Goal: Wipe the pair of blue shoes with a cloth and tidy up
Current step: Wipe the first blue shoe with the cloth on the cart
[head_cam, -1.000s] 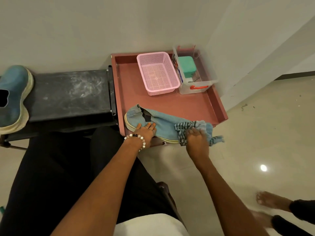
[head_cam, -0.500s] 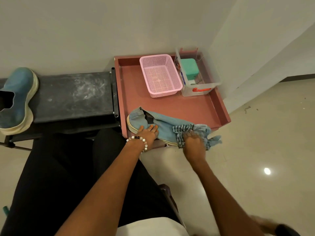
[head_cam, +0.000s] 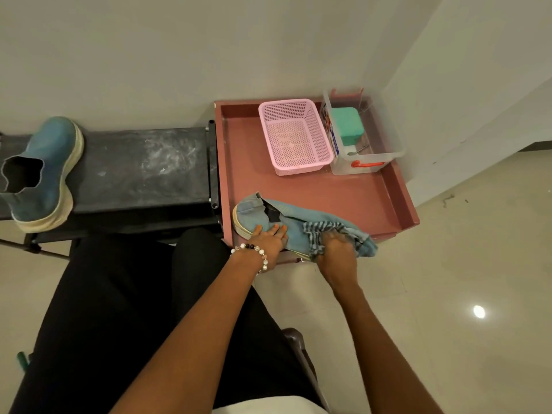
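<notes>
Cloth [head_cam: 325,231] further back along shoe [head_cam: 260,218]

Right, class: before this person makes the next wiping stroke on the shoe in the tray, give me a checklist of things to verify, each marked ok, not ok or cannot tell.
1. Shoe steadied: left hand lies flat on its side near the heel. Ok.
2. Cloth in hand: right hand is bunched on the checked cloth over the toe end. Ok.
3. Shoe well supported: it lies on its side at the red tray's near edge. Cannot tell how firmly.
4. Room to wipe: pink basket and clear box stand apart at the tray's far end. Ok.
5. Second shoe at hand: it lies on the black bench. Ok.
6. Toe clean: covered by cloth. Cannot tell.
</notes>
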Demonstrator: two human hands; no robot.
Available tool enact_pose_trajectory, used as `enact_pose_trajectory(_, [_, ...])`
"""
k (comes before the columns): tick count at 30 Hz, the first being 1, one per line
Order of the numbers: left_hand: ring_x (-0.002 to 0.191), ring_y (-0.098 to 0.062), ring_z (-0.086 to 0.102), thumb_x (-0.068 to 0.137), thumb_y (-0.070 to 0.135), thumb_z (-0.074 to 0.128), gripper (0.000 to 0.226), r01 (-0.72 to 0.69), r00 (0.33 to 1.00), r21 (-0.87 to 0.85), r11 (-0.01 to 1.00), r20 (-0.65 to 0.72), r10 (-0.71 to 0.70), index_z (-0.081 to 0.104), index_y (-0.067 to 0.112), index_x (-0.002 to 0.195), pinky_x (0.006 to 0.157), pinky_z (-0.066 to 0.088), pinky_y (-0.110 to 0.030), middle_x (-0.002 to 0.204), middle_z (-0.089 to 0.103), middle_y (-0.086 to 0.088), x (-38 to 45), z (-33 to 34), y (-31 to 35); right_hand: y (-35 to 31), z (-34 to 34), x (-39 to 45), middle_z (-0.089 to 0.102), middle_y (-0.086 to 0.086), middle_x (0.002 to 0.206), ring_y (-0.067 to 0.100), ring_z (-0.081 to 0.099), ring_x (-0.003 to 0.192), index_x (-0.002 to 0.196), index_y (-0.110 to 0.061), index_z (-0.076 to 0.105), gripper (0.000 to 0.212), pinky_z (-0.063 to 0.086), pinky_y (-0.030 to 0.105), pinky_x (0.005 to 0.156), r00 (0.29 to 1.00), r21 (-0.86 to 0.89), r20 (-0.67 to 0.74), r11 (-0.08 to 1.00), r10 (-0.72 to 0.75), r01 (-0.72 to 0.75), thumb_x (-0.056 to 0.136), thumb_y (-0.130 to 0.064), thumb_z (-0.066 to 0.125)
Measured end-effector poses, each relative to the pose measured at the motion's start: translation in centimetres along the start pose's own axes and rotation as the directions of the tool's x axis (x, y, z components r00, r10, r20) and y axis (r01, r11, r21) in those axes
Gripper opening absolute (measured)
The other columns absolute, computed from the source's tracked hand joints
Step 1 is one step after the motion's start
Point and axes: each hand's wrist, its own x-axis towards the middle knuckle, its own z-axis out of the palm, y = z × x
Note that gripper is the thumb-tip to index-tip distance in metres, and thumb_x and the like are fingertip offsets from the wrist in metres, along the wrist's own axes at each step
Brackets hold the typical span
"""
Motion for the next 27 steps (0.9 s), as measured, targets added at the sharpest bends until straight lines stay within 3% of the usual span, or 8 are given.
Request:
enact_pose_trajectory(2, [0.148,-0.022,0.001,0.09,0.004,0.049,0.069,0.004,0.999,-0.004,1.0,-0.032,-0.004,0.015,0.006,0.151,0.115,0.008,-0.048,0.16,-0.003,-0.011,0.0,-0.1,0.1,-2.9,1.3,0.8,0.066,0.021,0.097,0.037,0.061,0.09,0.093,0.0,0.065,0.024,0.051,0.039,0.074,1.0,0.043,0.005,0.999,0.01,-0.01,0.071,-0.002,0.055])
enact_pose_trajectory(6, [0.131,-0.024,0.038,0.088,0.006,0.052,0.04,0.028,0.994,-0.072,0.997,-0.107,-0.036,0.051,0.009,0.128,0.115,0.008,-0.039,0.138,0.046,-0.01,-0.5,0.0,0.0,-5.8,1.0,2.8,0.067,0.016,0.112,0.031,0.062,0.104,0.108,0.0,0.066,0.043,0.049,0.037,0.091,0.972,0.264,0.063,0.943,-0.228,0.204,0.07,-0.006,0.046])
enact_pose_trajectory(10, [0.134,-0.025,0.034,0.087,0.003,0.052,0.051,0.02,0.997,-0.022,1.0,-0.078,-0.022,0.046,0.012,0.137,0.114,0.01,-0.041,0.144,0.04,-0.011,-0.3,-0.1,0.1,-1.8,0.2,2.6,0.062,0.015,0.124,0.027,0.056,0.119,0.12,-0.003,0.063,0.052,0.037,0.031,0.105,0.927,0.251,0.108,0.912,-0.36,0.325,0.069,0.004,0.06])
enact_pose_trajectory(14, [0.148,-0.022,0.0,0.091,0.004,0.048,0.073,0.007,1.0,0.021,1.0,-0.017,-0.007,0.007,0.008,0.152,0.115,0.009,-0.048,0.16,-0.005,-0.009,-0.2,-0.2,0.3,2.2,-1.9,1.0,0.068,0.013,0.112,0.026,0.062,0.108,0.109,-0.003,0.069,0.043,0.039,0.023,0.095,0.977,0.238,0.057,0.953,-0.207,0.188,0.068,-0.006,0.055])
enact_pose_trajectory(17, [0.148,-0.022,-0.002,0.092,0.004,0.046,0.072,0.002,1.0,0.011,1.0,-0.009,-0.002,0.007,0.008,0.152,0.115,0.008,-0.048,0.16,-0.008,-0.01,-0.2,-0.1,0.2,1.9,-1.2,0.1,0.071,0.015,0.089,0.031,0.066,0.085,0.086,-0.001,0.069,0.028,0.049,0.028,0.075,0.999,0.074,-0.029,0.997,-0.023,0.025,0.062,-0.003,0.056])
enact_pose_trajectory(21, [0.148,-0.022,0.001,0.091,0.005,0.048,0.067,0.011,0.999,-0.008,1.0,-0.033,-0.012,0.017,0.006,0.15,0.115,0.008,-0.048,0.16,-0.005,-0.011,-0.3,-0.2,0.2,-4.5,2.3,0.6,0.065,0.023,0.095,0.036,0.061,0.09,0.093,0.005,0.066,0.019,0.05,0.036,0.07,0.975,0.046,-0.051,0.976,0.214,-0.212,0.076,0.003,0.057])
enact_pose_trajectory(24, [0.142,-0.024,0.022,0.09,0.01,0.052,0.044,0.029,0.997,-0.072,0.997,-0.074,-0.034,0.048,0.004,0.134,0.115,0.011,-0.042,0.156,0.016,-0.018,-0.5,-0.3,0.0,-6.7,2.5,2.0,0.066,0.018,0.101,0.033,0.062,0.092,0.098,0.001,0.065,0.025,0.048,0.032,0.073,1.0,0.164,0.008,0.986,0.018,-0.019,0.075,0.002,0.053])
enact_pose_trajectory(27, [0.139,-0.022,0.025,0.086,0.009,0.055,0.047,0.022,0.995,-0.038,0.999,-0.098,-0.026,0.049,0.009,0.133,0.111,0.016,-0.043,0.149,0.032,-0.011,-0.1,0.0,0.1,-3.7,1.5,1.7,0.059,0.019,0.127,0.03,0.051,0.123,0.12,0.004,0.06,0.05,0.04,0.034,0.102,0.969,0.261,0.059,0.94,-0.241,0.218,0.071,0.006,0.049])
